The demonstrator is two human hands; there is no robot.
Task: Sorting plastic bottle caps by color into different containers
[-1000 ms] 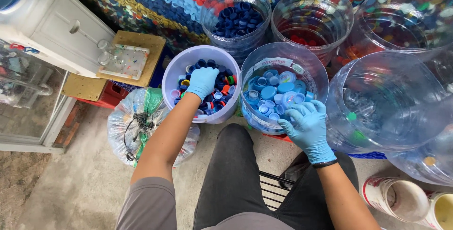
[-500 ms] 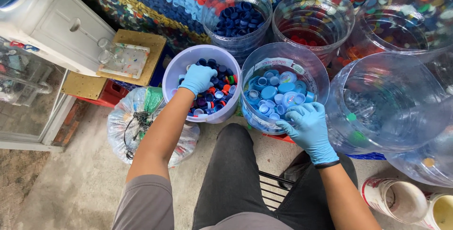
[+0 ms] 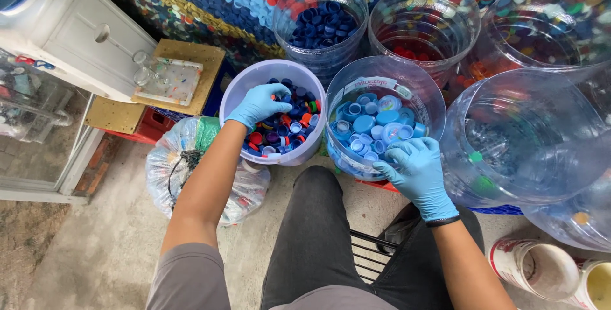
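Observation:
Both my hands wear blue gloves. My left hand [image 3: 258,105] reaches into a pale lilac bucket [image 3: 237,87] filled with mixed bottle caps [image 3: 289,130] in dark blue, red and white; its fingers are curled down among the caps, and whether they pinch one is hidden. My right hand [image 3: 415,171] rests on the near rim of a clear cut-off jug [image 3: 425,81] that holds light blue caps [image 3: 368,125]. Its fingers grip the rim.
Behind stand clear jugs with dark blue caps [image 3: 321,20], red caps [image 3: 417,36] and mixed caps [image 3: 541,36]. A big clear jug [image 3: 528,138] lies at the right. A tied plastic bag [image 3: 184,157] sits at the left beside a white cabinet [image 3: 76,30]. Tins [image 3: 541,268] stand lower right.
My left hand has shifted slightly left and deeper into the lilac bucket's caps. My right hand has stayed on the jug's rim.

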